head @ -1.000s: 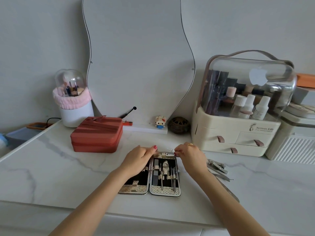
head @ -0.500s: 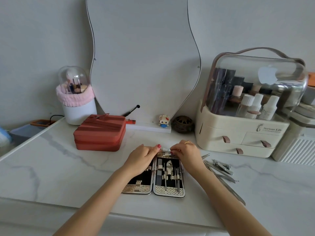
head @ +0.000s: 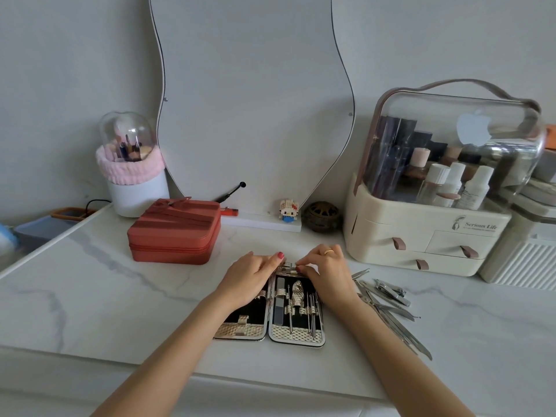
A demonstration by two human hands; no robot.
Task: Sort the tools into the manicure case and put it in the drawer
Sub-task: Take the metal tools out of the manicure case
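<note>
**Seating a small tool at the top edge of the open manicure case**

The manicure case lies opened flat on the tabletop, so both halves' elastic loops face up. The left hand rests palm-down on the left half, apparently to keep it from sliding; its grip is pressed flat and holds nothing. The right hand pinches a small metal tool at the right half's upper edge, probably working it under a loop. The unsorted tools lie just right of the case, within reach. The organiser's drawers, closed, stand beyond.
</note>
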